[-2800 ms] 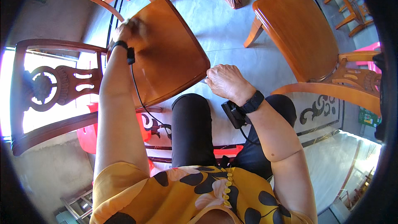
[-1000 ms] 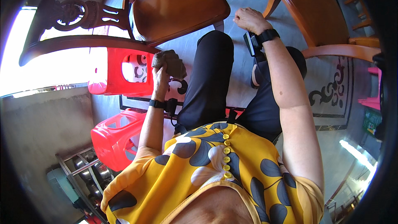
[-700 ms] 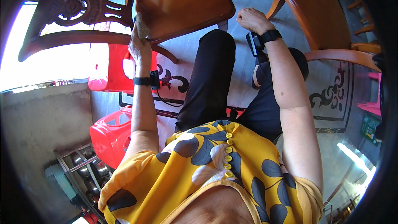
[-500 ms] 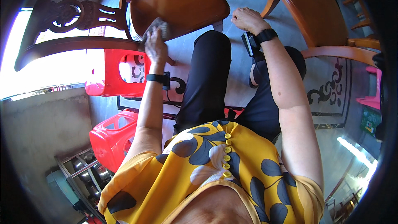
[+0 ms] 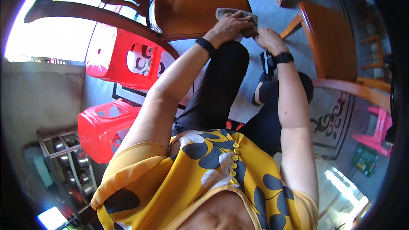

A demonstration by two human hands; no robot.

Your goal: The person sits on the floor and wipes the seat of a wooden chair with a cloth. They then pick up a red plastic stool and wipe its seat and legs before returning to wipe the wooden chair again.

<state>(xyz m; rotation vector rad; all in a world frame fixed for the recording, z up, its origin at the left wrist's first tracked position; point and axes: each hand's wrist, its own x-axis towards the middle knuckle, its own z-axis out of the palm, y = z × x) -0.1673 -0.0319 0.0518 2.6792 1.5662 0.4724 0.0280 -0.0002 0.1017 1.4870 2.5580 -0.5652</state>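
Observation:
A grey cloth [image 5: 250, 22] is gripped under the fingers of my left hand [image 5: 232, 27], at the right front corner of a brown wooden chair seat [image 5: 198, 6]. My left arm reaches across above my left knee. Close by on the right, my right hand [image 5: 270, 41] has its fingers curled at the lower edge of the cloth; its fingertips are partly hidden there. The chair's dark carved backrest [image 5: 91, 12] extends to the left.
Below the backrest stand two red plastic stools, one upper [image 5: 104, 55] and one lower [image 5: 96, 130]. Another wooden chair [image 5: 330, 42] is to my right. A metal rack with pots [image 5: 70, 162] is at the lower left. Far right is a pink stool [image 5: 377, 130].
My left hand has carried the cloth from the chair's left side, by the backrest, to the right front corner. My right hand has moved slightly down and right, and the hands now meet.

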